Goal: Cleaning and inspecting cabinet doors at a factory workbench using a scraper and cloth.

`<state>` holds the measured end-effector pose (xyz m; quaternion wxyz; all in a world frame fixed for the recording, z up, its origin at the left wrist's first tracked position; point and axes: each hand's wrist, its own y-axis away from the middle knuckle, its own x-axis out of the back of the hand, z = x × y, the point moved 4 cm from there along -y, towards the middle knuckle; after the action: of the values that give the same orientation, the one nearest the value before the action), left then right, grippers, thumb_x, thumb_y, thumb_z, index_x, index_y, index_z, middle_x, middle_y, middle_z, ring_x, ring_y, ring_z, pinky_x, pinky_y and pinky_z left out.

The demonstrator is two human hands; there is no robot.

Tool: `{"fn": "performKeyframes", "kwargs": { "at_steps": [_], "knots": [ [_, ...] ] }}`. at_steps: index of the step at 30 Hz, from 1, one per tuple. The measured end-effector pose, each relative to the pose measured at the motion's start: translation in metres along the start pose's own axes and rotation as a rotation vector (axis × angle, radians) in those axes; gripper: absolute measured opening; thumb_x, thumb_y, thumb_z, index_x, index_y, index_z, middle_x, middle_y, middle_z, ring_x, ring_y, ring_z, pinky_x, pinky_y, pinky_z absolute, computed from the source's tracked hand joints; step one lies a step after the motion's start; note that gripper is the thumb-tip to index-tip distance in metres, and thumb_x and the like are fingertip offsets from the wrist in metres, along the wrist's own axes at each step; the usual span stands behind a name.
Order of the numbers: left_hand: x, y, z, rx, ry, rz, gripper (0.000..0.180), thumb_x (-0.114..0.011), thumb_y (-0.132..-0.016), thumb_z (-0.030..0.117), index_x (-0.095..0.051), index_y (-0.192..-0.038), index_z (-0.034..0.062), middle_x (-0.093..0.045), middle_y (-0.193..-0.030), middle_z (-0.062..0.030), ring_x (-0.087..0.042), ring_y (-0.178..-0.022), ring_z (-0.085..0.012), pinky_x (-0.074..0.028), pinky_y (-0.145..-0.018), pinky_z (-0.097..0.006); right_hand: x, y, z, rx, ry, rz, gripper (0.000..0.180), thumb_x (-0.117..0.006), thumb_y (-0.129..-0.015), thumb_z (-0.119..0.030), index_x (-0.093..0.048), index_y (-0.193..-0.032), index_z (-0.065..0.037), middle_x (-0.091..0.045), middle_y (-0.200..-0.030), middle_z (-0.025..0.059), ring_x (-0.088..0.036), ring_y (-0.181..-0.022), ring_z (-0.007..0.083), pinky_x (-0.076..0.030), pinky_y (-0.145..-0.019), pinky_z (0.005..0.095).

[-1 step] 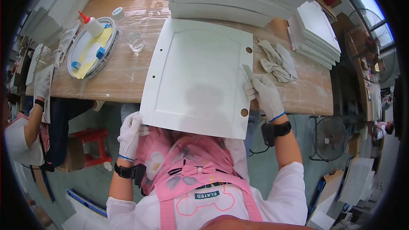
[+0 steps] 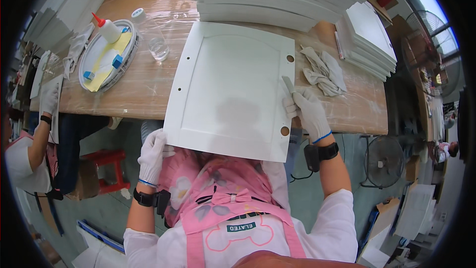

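From where I stood, the white panel [image 2: 223, 84] lay partly on the table [image 2: 134, 100], its near end over the lap. The left hand [image 2: 152, 151] gripped its near-left corner; the right hand [image 2: 308, 110], well apart, pinched a flat tool [image 2: 287, 86] by the right edge. Edge work seemed in hand, any next stroke calling for steady support

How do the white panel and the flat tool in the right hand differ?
Size: the white panel is large; the flat tool is a small, narrow strip.
Look: the panel is white with round holes along both sides; the tool is greyish, with no holes visible.
Pose: the panel's near end sticks out past the table edge; the tool slants from the right hand by the panel's right edge.
Shared: both look flat.
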<state>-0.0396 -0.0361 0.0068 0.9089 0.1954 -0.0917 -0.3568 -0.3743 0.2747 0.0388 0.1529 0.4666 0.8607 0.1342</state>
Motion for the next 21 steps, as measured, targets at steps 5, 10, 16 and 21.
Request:
{"fn": "performKeyframes", "kwargs": {
  "at_steps": [5,10,16,21],
  "knots": [
    [-0.02,-0.015,0.005,-0.005,0.008,-0.07,0.039,-0.053,-0.101,0.032,-0.056,-0.126,0.0032,-0.066,-0.097,-0.0054,-0.065,-0.075,-0.0124,-0.058,-0.061,-0.027,0.009,0.023,0.007,-0.011,-0.023,0.014,0.018,-0.053,-0.099,-0.018,-0.055,-0.103,0.0,-0.066,-0.084,0.0088,-0.058,-0.064,0.0132,-0.048,-0.056,0.0279],
    [-0.024,-0.008,0.011,0.006,-0.048,-0.178,0.038,-0.055,-0.1,0.027,-0.055,-0.125,-0.0002,-0.067,-0.097,-0.0066,-0.066,-0.076,-0.0124,-0.058,-0.061,-0.028,0.028,0.08,0.015,-0.04,0.046,0.117,0.019,-0.055,-0.099,-0.02,-0.058,-0.095,-0.001,-0.065,-0.082,0.0069,-0.06,-0.067,0.0146,-0.052,-0.061,0.0295],
    [-0.023,0.023,-0.005,0.061,-0.312,-0.581,0.034,-0.057,-0.098,0.029,-0.059,-0.116,-0.0009,-0.068,-0.094,-0.0068,-0.066,-0.077,-0.0141,-0.057,-0.07,-0.029,0.059,0.129,0.044,0.012,0.032,0.257,0.019,-0.057,-0.098,-0.02,-0.059,-0.091,-0.002,-0.062,-0.085,0.003,-0.059,-0.078,0.0113,-0.051,-0.075,0.0271],
    [-0.048,0.028,-0.006,0.277,-0.197,-0.642,0.039,-0.054,-0.099,0.034,-0.058,-0.116,-0.001,-0.068,-0.093,-0.0097,-0.069,-0.084,-0.0201,-0.058,-0.076,-0.035,0.074,0.147,0.051,0.057,-0.139,0.378,0.016,-0.058,-0.098,-0.019,-0.058,-0.093,-0.004,-0.057,-0.083,0.0,-0.053,-0.077,0.0096,-0.047,-0.077,0.0244]
  ]
}}
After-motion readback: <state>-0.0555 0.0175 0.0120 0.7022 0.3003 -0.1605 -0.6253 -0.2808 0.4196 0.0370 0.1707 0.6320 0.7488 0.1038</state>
